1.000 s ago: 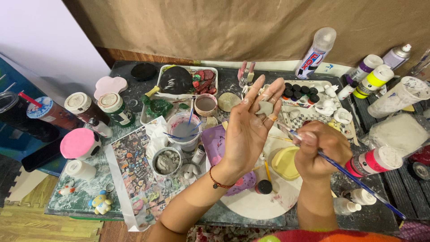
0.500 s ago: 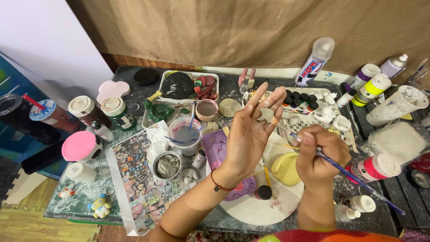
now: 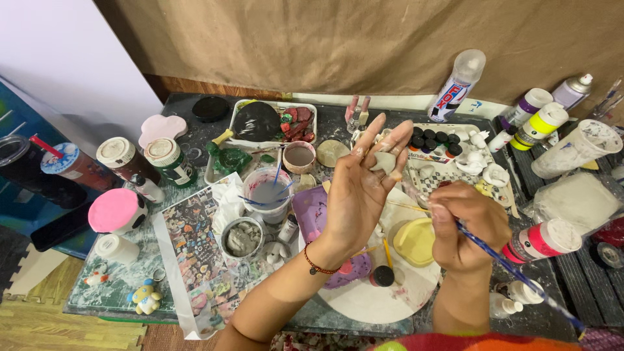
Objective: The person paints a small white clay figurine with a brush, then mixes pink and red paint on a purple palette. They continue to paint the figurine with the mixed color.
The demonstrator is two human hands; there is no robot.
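Little has been shifted since earlier — a small grey clay piece is pinched by the raised left hand; a blue-handled brush is gripped by the right hand above the crowded table's near edge.

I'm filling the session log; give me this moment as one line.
left hand: raised, holds small grey piece at fingertips | right hand: grips blue paintbrush | below: white round board, yellow dish

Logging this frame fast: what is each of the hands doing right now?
Left hand: raised with fingers spread, pinching a small grey clay piece.
Right hand: closed around a blue paintbrush.
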